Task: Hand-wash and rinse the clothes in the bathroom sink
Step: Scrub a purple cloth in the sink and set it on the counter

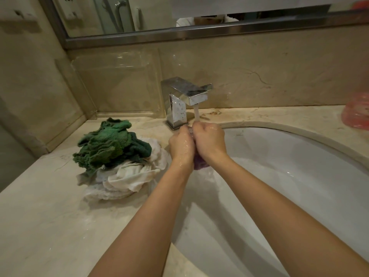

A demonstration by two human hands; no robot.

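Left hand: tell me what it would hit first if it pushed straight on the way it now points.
Probably the chrome faucet. The left hand, gripping the purple cloth, points up-frame at the faucet's base just beyond its knuckles, though depth is hard to judge from this view.

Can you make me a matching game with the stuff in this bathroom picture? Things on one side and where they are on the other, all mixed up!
Things:
1. green cloth
2. white cloth
3. purple cloth
4. faucet

Places or states:
A. squeezed between the left hand and right hand over the sink
B. on top of the pile on the counter
C. pouring water
D. at the bottom of the pile

Pairs: 1-B, 2-D, 3-A, 4-C
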